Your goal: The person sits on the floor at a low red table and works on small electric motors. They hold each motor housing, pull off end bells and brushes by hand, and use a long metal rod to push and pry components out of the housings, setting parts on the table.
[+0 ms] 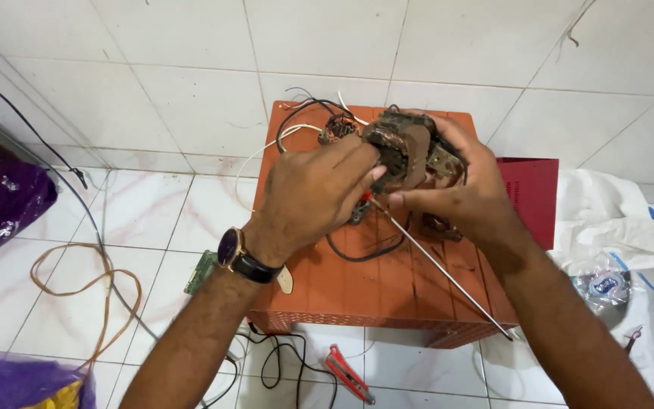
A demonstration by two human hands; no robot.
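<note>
Upper centre: our right hand (467, 189) grips the rusty motor part (406, 148); left hand (316, 193) pinches at it; screwdriver (437, 269) may slip off the orange worktop (387, 288).

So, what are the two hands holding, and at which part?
The right hand grips a dirty brown motor-like part from its right side and underneath. The left hand pinches its left front edge. Whether either also holds the long screwdriver cannot be told.

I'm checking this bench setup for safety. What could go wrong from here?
The rusty motor part is held in the air by both hands, so it may slip and fall on the orange stool. The long metal rod juts past the stool's edge and could snag a sleeve. Loose black wires might tangle the fingers.
</note>
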